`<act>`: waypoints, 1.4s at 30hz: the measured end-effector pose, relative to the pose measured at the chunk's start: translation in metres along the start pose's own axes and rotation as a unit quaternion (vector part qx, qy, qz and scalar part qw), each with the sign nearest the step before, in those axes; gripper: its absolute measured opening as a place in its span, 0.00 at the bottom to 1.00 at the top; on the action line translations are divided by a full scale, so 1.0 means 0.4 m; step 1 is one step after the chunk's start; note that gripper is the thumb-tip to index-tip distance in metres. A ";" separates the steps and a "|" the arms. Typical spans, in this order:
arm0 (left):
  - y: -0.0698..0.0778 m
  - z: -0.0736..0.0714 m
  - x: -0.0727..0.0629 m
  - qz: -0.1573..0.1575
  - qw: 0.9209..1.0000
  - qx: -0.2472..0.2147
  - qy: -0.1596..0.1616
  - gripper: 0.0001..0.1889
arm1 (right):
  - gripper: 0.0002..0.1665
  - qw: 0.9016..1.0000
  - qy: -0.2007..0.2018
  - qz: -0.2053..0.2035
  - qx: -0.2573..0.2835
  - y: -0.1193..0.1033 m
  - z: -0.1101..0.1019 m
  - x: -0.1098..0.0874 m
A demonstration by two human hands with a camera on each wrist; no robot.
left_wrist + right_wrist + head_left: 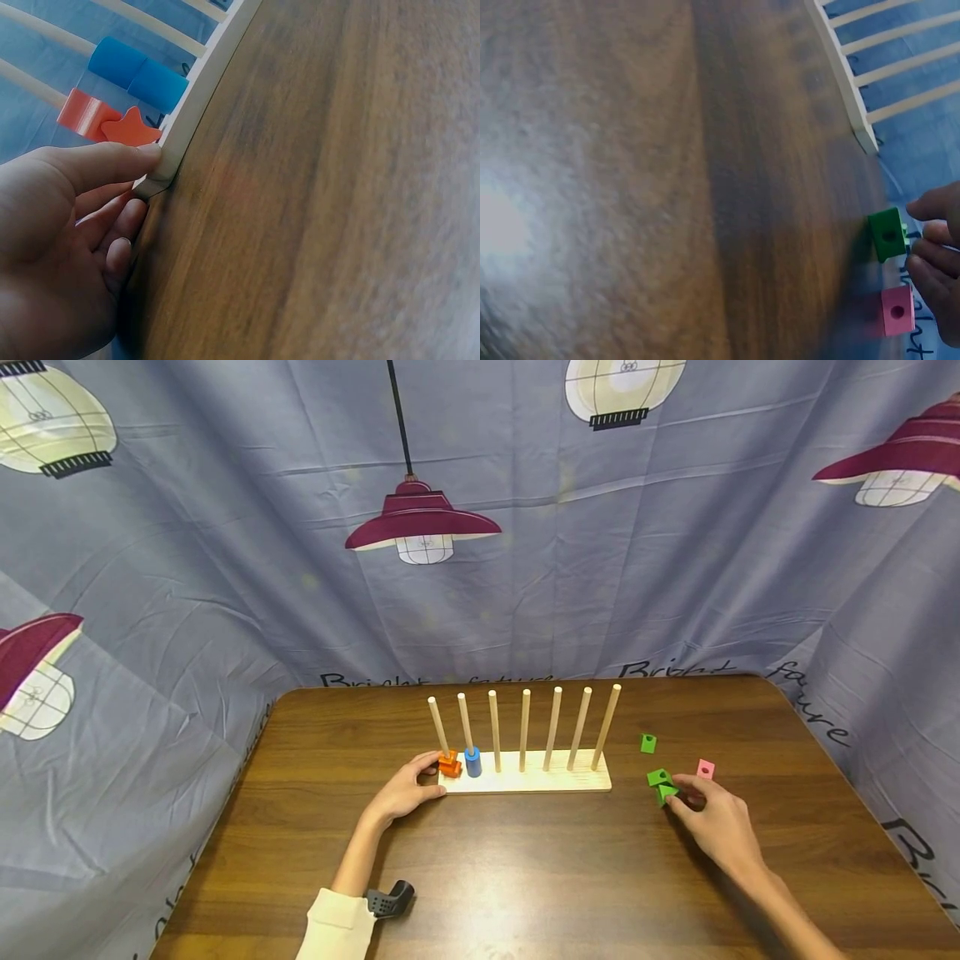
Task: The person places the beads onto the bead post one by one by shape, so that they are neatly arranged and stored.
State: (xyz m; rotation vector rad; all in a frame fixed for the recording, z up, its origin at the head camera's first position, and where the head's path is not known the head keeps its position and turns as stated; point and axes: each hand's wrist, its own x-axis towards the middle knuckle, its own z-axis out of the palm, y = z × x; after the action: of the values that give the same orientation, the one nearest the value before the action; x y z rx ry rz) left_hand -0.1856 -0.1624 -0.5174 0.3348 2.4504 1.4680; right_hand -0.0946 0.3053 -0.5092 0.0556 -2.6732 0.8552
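Note:
A wooden peg rack [525, 783] with several upright dowels stands mid-table. My left hand [405, 789] grips the left end of its base; in the left wrist view the thumb [150, 156] presses the base's edge. Orange star-shaped blocks [449, 765] sit on the leftmost dowel, and blue cylinders [472, 763] on the one beside it. To the rack's right, my right hand [716, 822] has thumb and fingers spread apart beside two green blocks [659, 777], one of them triangular. In the right wrist view a green block [887, 235] appears just off the fingertips.
A pink block [705, 769] lies behind the right hand, and another green block [648, 743] lies farther back. A dark wrist device [390, 900] sits at the left sleeve. Behind the wooden table [525, 877] hangs a grey-blue curtain [300, 568] printed with lamps.

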 end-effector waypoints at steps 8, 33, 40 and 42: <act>-0.002 0.000 0.001 0.001 1.000 0.001 -0.004 0.35 | 0.18 1.000 -0.001 -0.015 -0.012 -0.010 0.008 -0.006; -0.010 -0.002 0.007 0.010 1.000 0.006 -0.009 0.35 | 0.17 0.997 -0.079 0.021 -0.001 -0.033 0.001 0.003; -0.007 -0.001 0.006 0.008 1.000 0.004 -0.010 0.35 | 0.18 0.994 -0.107 0.027 0.013 -0.062 -0.026 0.017; -0.007 -0.001 0.006 0.007 1.000 0.003 -0.008 0.36 | 0.18 0.995 -0.095 0.017 0.030 -0.079 -0.034 0.024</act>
State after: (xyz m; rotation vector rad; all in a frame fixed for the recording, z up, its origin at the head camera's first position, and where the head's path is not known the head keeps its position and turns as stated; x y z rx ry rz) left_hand -0.1881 -0.1631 -0.5199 0.3633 2.4457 1.4582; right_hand -0.0951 0.2877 -0.4779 0.1127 -2.8308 0.9878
